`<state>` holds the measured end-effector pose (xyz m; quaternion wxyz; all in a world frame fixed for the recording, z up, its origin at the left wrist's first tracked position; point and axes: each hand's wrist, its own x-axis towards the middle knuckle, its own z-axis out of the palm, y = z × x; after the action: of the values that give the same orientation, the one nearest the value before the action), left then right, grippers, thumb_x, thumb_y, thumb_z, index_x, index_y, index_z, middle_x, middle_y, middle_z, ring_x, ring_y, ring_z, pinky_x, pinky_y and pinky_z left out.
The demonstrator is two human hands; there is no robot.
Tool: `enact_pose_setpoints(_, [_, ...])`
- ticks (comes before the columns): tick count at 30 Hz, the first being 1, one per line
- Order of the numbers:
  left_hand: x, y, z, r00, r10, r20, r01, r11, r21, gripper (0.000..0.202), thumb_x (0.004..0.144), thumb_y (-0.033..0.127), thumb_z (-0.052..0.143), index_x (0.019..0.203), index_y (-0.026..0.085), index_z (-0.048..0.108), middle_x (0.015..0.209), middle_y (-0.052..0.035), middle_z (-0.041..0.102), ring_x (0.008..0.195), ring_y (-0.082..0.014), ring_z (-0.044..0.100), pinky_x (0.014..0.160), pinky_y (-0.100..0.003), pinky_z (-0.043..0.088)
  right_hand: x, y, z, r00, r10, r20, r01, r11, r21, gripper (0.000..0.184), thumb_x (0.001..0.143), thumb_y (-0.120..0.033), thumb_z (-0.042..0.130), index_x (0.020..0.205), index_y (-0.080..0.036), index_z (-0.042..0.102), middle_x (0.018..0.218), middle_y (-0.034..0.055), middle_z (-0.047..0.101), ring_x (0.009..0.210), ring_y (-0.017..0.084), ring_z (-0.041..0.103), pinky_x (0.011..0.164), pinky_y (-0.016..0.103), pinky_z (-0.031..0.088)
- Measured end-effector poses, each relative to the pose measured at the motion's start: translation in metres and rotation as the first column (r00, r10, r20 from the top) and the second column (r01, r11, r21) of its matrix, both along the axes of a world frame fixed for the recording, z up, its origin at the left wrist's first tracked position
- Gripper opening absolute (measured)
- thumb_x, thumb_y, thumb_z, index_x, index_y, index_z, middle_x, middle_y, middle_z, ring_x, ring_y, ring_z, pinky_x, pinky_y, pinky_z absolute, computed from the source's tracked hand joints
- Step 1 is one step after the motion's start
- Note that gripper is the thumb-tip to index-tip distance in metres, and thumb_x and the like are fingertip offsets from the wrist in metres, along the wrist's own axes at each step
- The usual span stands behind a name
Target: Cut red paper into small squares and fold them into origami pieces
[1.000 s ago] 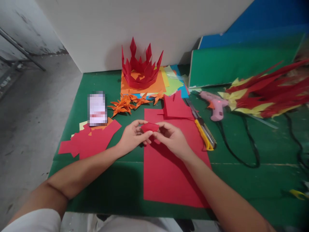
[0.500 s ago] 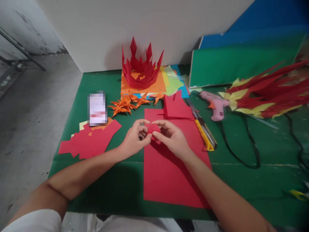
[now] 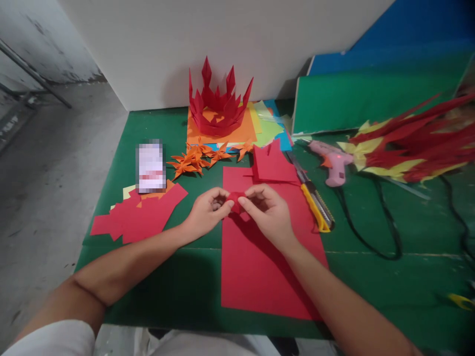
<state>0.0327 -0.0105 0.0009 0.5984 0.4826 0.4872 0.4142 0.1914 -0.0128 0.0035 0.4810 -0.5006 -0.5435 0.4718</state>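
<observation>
Between my two hands is a small folded piece of red paper (image 3: pixel 236 201), raised above a large red sheet (image 3: pixel 270 277). The thumb and fingers of my left hand (image 3: pixel 208 210) pinch its left side. On the other side my right hand (image 3: pixel 269 212) grips it the same way, thumb in front. My fingertips cover much of the piece, so its exact folds are hard to make out. Just beyond my hands lies a cut, folded red paper piece (image 3: pixel 274 163). To its right rests a yellow utility knife (image 3: pixel 315 205).
A red paper crown (image 3: pixel 222 116) stands on coloured sheets at the back, with orange paper flowers (image 3: pixel 191 158) before it. Left are a phone (image 3: pixel 150 165) and red paper offcuts (image 3: pixel 137 217). A pink glue gun (image 3: pixel 336 165) with a black cord lies right, beside red-yellow paper strips (image 3: pixel 419 143).
My fingers have shifted on the small red paper, with both thumbs now close together at its front. The glue gun's light shows red now. The other things stay put.
</observation>
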Motion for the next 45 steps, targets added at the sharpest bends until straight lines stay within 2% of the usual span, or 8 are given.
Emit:
enact_pose_setpoints(5, [-0.001, 0.001, 0.0, 0.998, -0.027, 0.064, 0.035, 0.99, -0.138, 0.032, 0.073, 0.038, 0.072, 0.072, 0.018, 0.047, 0.052, 0.0051, 0.058, 0.047, -0.0087, 0.06, 0.046, -0.017, 0.044, -0.001, -0.005, -0.005, 0.983, -0.05, 0.175, 0.016, 0.981, 0.195, 0.006, 0.083, -0.028, 0.065, 0.08, -0.023, 0.063, 0.078, 0.002, 0.068, 0.069, 0.016, 0.064, 0.066, 0.031, 0.055])
enact_pose_setpoints(9, [-0.001, 0.002, -0.001, 0.992, 0.005, 0.128, 0.017, 0.986, -0.165, 0.038, 0.07, 0.04, 0.076, 0.071, 0.018, 0.045, 0.048, 0.0068, 0.057, 0.045, -0.0087, 0.06, 0.045, -0.016, 0.044, 0.002, -0.005, -0.009, 0.967, -0.047, 0.251, -0.033, 0.952, 0.305, 0.003, 0.084, -0.024, 0.066, 0.081, -0.025, 0.067, 0.082, 0.0028, 0.072, 0.075, 0.018, 0.068, 0.075, 0.035, 0.057])
enact_pose_setpoints(16, [-0.002, 0.003, 0.001, 0.987, 0.056, 0.154, -0.039, 0.993, -0.115, 0.039, 0.067, 0.039, 0.08, 0.078, 0.018, 0.049, 0.058, 0.0065, 0.058, 0.045, -0.0067, 0.06, 0.043, -0.016, 0.043, 0.002, -0.004, -0.006, 0.95, -0.056, 0.307, -0.046, 0.948, 0.314, 0.005, 0.085, -0.028, 0.064, 0.082, -0.025, 0.068, 0.082, 0.0036, 0.073, 0.073, 0.019, 0.068, 0.074, 0.036, 0.058])
enact_pose_setpoints(21, [-0.001, 0.001, 0.005, 0.987, 0.067, 0.149, -0.06, 0.997, -0.051, 0.038, 0.067, 0.04, 0.08, 0.076, 0.015, 0.052, 0.092, -0.0028, 0.066, 0.047, -0.0029, 0.059, 0.04, -0.015, 0.041, 0.001, -0.006, -0.005, 0.955, -0.09, 0.284, 0.001, 0.954, 0.3, 0.003, 0.084, -0.027, 0.067, 0.081, -0.025, 0.066, 0.079, 0.0021, 0.073, 0.07, 0.017, 0.068, 0.07, 0.033, 0.058])
enact_pose_setpoints(26, [-0.002, 0.001, 0.006, 0.988, 0.06, 0.143, -0.046, 0.994, -0.098, 0.041, 0.066, 0.04, 0.081, 0.077, 0.018, 0.049, 0.059, 0.0072, 0.055, 0.044, -0.006, 0.058, 0.04, -0.014, 0.041, 0.003, -0.008, -0.006, 0.933, -0.122, 0.338, -0.005, 0.935, 0.354, 0.003, 0.084, -0.026, 0.066, 0.082, -0.025, 0.068, 0.079, 0.0027, 0.073, 0.07, 0.018, 0.068, 0.071, 0.035, 0.058])
enact_pose_setpoints(32, [-0.002, 0.002, 0.005, 0.981, 0.061, 0.186, -0.047, 0.996, -0.077, 0.038, 0.064, 0.039, 0.081, 0.075, 0.017, 0.052, 0.059, 0.0063, 0.057, 0.046, -0.0067, 0.059, 0.045, -0.017, 0.047, 0.005, -0.006, -0.007, 0.91, -0.111, 0.401, -0.072, 0.907, 0.415, 0.007, 0.086, -0.026, 0.064, 0.083, -0.027, 0.07, 0.079, 0.0028, 0.075, 0.071, 0.019, 0.069, 0.07, 0.036, 0.059])
enact_pose_setpoints(39, [-0.004, 0.0, 0.005, 0.987, 0.101, 0.122, -0.092, 0.993, -0.08, 0.027, 0.065, 0.033, 0.081, 0.077, 0.015, 0.065, 0.067, 0.0017, 0.065, 0.055, -0.0066, 0.06, 0.053, -0.018, 0.05, 0.008, -0.003, -0.008, 0.92, -0.047, 0.39, -0.16, 0.862, 0.481, 0.011, 0.085, -0.02, 0.067, 0.087, -0.029, 0.072, 0.084, 0.0012, 0.077, 0.074, 0.019, 0.071, 0.072, 0.035, 0.058])
enact_pose_setpoints(45, [-0.005, 0.0, 0.002, 0.99, 0.109, 0.093, -0.101, 0.991, -0.083, 0.023, 0.065, 0.032, 0.081, 0.076, 0.015, 0.07, 0.075, -0.0015, 0.071, 0.065, -0.0092, 0.064, 0.063, -0.021, 0.054, 0.012, -0.001, -0.009, 0.891, -0.053, 0.45, -0.217, 0.822, 0.527, 0.013, 0.086, -0.016, 0.064, 0.088, -0.027, 0.071, 0.085, 0.0028, 0.076, 0.075, 0.019, 0.071, 0.072, 0.035, 0.058])
